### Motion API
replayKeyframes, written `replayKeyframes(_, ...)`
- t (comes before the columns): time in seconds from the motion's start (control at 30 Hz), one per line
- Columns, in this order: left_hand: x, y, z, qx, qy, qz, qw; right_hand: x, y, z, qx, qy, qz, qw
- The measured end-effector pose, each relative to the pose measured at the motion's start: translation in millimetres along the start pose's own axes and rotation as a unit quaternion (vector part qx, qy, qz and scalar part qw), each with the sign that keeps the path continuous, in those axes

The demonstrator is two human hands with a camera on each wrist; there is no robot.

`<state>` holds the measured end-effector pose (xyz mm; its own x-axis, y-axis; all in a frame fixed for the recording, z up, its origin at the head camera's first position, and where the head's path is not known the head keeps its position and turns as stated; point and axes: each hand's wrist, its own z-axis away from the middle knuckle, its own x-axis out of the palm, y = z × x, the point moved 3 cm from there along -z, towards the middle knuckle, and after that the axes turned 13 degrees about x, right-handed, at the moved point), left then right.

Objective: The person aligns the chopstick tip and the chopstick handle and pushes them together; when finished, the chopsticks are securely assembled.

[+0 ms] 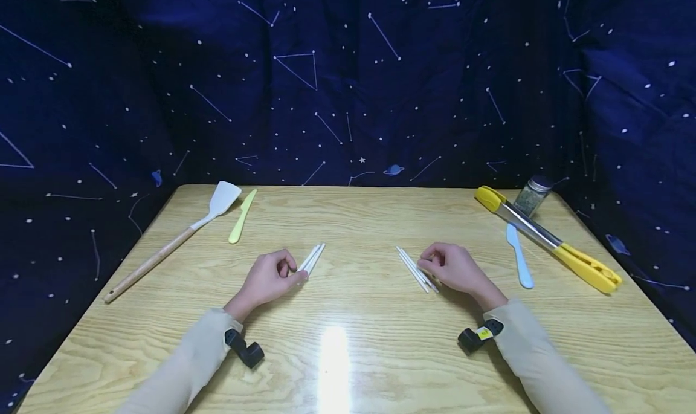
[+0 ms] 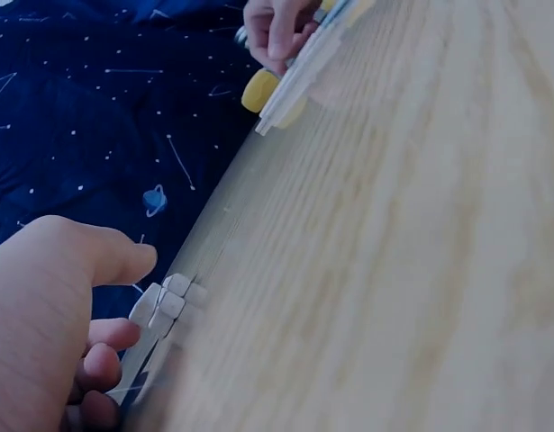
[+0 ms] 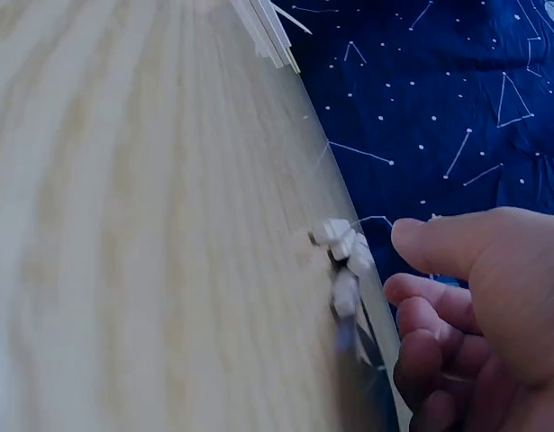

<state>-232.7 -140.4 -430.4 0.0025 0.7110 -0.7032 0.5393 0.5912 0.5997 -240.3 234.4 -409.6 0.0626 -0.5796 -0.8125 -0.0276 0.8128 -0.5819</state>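
On the wooden table point(image 1: 348, 220) lie two small bundles of thin white sticks. My left hand point(image 1: 290, 270) has its fingers curled and pinches the near end of the left bundle point(image 1: 313, 256). In the left wrist view the hand point(image 2: 51, 315) sits low with the stick ends point(image 2: 166, 300) beside its thumb. My right hand point(image 1: 429, 263), fingers curled too, holds the right bundle point(image 1: 413, 268) against the table. The right wrist view has that hand point(image 3: 475, 297) close to its stick ends point(image 3: 344, 247), and the other bundle point(image 3: 267, 31) is far across.
A white spatula with a wooden handle point(image 1: 179, 239) and a light green plastic knife point(image 1: 241, 216) lie at the back left. Yellow tongs point(image 1: 549, 239), a light blue plastic knife point(image 1: 519, 257) and a small spice jar point(image 1: 531, 195) lie at the back right. Dark starry cloth point(image 1: 348, 69) surrounds the table.
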Motion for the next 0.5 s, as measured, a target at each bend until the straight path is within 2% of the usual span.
replayKeyframes(0.2, 2.8, 0.7, 0.9, -0.010, 0.011, -0.014, 0.9998, 5.7, -2.2, -1.6, 0.028, -0.004, 0.020, 0.999)
replayKeyframes(0.5, 4.4, -0.4, 3.4, -0.005, 0.009, -0.033, 0.9994, 8.3, -10.5, -0.4, 0.007, 0.006, 0.066, 0.998)
